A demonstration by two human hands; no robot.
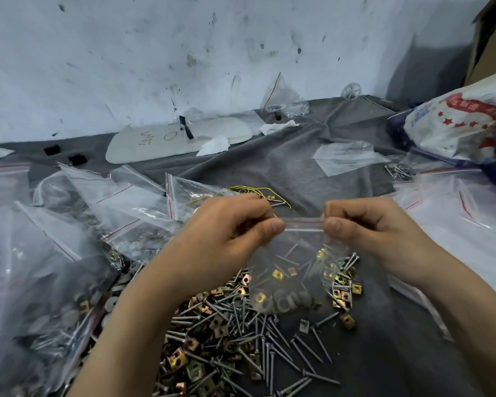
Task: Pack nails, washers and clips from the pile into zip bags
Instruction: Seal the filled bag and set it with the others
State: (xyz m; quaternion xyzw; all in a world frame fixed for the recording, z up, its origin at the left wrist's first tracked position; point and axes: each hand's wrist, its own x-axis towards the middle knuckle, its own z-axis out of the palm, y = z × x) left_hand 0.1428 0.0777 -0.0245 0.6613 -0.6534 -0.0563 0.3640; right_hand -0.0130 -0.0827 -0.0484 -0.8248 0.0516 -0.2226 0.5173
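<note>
Both hands are on one thing: the small clear plastic zip bag (292, 270). The left hand (226, 233) pinches the left end of its red-lined zip strip (302, 224) between thumb and curled fingers. The right hand (367, 227) pinches the right end the same way.

Key relation: the strip's long axis runs straight from one pinch to the other, roughly level and taut. The bag body hangs directly below the grip line, clear of both palms. Neither hand is nearer, as each holds one end and the span between the thumbs is bare.

A few grey round washers (284, 302) sit at the bag's bottom. The brass clips and nails seen through the film may be inside or behind it; cannot tell which. Whether the zip is sealed also cannot be told.

Below the hanging bag, the loose pile of grey steel nails and brass-coloured square clips (241, 339) lies on the dark grey cloth (269, 161). Filled clear bags (55, 282) lie outboard of the left pinch.

Judgement: this is the sealing step. The next move would run along the strip axis from one pinch toward the other, and any slack or skew risks a partial seal.
</note>
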